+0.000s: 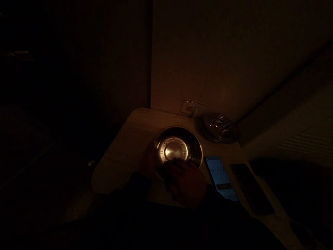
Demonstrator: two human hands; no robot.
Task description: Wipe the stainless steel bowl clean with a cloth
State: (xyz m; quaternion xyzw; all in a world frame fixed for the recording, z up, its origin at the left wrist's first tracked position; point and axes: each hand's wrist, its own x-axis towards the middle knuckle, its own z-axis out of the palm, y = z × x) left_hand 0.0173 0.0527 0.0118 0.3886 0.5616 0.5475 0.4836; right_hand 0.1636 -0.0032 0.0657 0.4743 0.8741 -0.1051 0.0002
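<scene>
A round, shiny metal bowl (173, 147) with small marks around its base lies on the wooden table (122, 152). My left hand (147, 161) is against the bowl's left rim and seems to grip it, though its fingers are very dark. Over the near rim, my right hand (186, 182) has its fingers bent down into the bowl. Something dark shows beneath those fingers, too dim to name. To the right of my right hand lies a lit phone (220, 177).
Several metal plates with compartments (221, 128) are stacked at the back right of the table. A wall socket (192, 108) with a plug is just behind the table. A dark, flat object (256, 191) lies right of the phone. The room is very dim.
</scene>
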